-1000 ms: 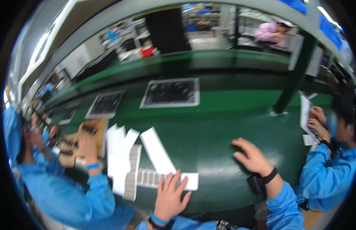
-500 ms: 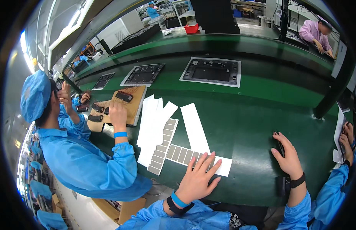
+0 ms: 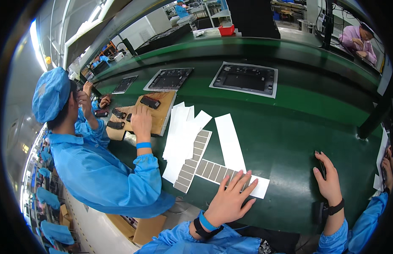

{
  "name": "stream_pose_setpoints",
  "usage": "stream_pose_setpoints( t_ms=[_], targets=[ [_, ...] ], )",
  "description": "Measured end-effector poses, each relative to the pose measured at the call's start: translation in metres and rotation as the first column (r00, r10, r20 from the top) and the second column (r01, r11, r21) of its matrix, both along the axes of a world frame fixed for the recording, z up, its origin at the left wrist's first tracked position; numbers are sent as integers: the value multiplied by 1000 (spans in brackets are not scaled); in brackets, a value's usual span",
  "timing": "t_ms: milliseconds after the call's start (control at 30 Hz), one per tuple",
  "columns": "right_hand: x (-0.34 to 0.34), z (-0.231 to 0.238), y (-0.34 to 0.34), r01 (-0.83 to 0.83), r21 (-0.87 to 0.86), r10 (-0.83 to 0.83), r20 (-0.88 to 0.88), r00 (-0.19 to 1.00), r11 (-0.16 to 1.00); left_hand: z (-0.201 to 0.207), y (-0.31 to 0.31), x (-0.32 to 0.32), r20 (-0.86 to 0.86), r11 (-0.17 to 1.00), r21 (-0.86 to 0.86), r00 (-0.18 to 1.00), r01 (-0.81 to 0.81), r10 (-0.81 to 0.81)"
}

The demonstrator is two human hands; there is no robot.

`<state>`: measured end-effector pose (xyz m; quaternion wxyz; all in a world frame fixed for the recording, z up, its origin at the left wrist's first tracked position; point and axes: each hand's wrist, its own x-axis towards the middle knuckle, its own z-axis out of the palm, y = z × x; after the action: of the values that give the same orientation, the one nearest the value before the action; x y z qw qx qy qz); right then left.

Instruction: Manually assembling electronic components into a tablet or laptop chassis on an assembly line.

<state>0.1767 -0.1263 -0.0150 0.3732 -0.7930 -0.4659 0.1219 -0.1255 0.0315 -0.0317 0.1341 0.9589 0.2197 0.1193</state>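
My left hand (image 3: 230, 198) lies with its fingers spread on the right part of a strip of grey rectangular labels (image 3: 211, 170) on white backing. A second label strip (image 3: 192, 167) angles away, partly covered by a fan of white paper strips (image 3: 178, 131). One more white strip (image 3: 230, 142) lies beyond my left fingertips. Off to the right, my right hand (image 3: 330, 182) hovers by the table with a slim dark tool (image 3: 322, 166) between thumb and fingers; its exact kind is too small to tell.
Flat black panels with white borders, one of them a large panel (image 3: 246, 79), lie along the green table (image 3: 289, 127). On the left, a co-worker in blue (image 3: 99, 169) handles small black parts on a brown board (image 3: 164, 114). A dark post (image 3: 372, 120) stands at right, near another worker's hands.
The whole scene has shifted a little to the right in the picture as the view turned. My left hand stays on the label strip, and my right hand keeps about the same pose.
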Motion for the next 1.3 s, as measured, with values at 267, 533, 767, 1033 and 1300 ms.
stream_pose_setpoints(
  t_ms=[267,533,767,1033,1300],
  targets=[
    [-1,-2,1,68,108,-48,-180,982,992,1,-3,-1,-19,999,-32,1000,0,-1],
    [5,-2,12,139,296,-20,-371,929,945,10,6,6,-57,997,-68,998,-23,19],
    [9,-16,13,194,322,-37,-436,899,927,10,3,8,-77,1000,-13,997,-19,18],
    [14,-14,1,217,274,-83,-429,899,937,14,-16,12,-76,1000,-13,997,-19,18],
    [14,-10,-4,154,221,-48,-422,905,963,9,-7,11,-24,990,74,993,120,-118]
  ],
)
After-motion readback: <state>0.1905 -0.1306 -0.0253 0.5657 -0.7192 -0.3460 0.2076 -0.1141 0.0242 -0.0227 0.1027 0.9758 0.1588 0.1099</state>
